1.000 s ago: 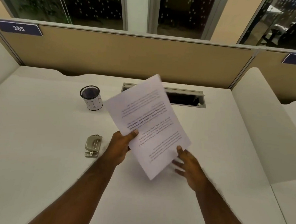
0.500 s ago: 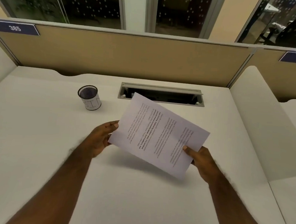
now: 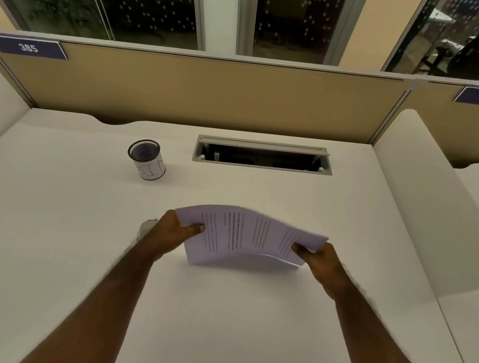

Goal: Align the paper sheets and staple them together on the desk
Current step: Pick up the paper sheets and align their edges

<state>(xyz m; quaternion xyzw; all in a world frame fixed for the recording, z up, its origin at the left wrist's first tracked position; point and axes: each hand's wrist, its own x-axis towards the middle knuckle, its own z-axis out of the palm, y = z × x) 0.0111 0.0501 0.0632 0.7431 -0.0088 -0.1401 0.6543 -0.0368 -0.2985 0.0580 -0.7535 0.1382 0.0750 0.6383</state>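
Observation:
I hold the printed paper sheets (image 3: 246, 235) sideways over the middle of the white desk (image 3: 61, 226). My left hand (image 3: 173, 233) grips their left short edge, thumb on top. Their right short edge is pinched by my right hand (image 3: 322, 259). The sheets bow upward in the middle and their lower long edge rests on or just above the desk; I cannot tell which. The grey stapler (image 3: 145, 227) lies on the desk behind my left hand, mostly hidden by it.
A black mesh cup (image 3: 147, 159) with a white paper label stands at the back left. An open cable slot (image 3: 262, 156) is set in the desk at the back centre. A tan partition closes the back; a white divider (image 3: 428, 198) borders the right.
The sheets have turned from upright and tilted to sideways and come down towards the desk. My right hand has taken hold of their right edge. My left hand now covers the stapler.

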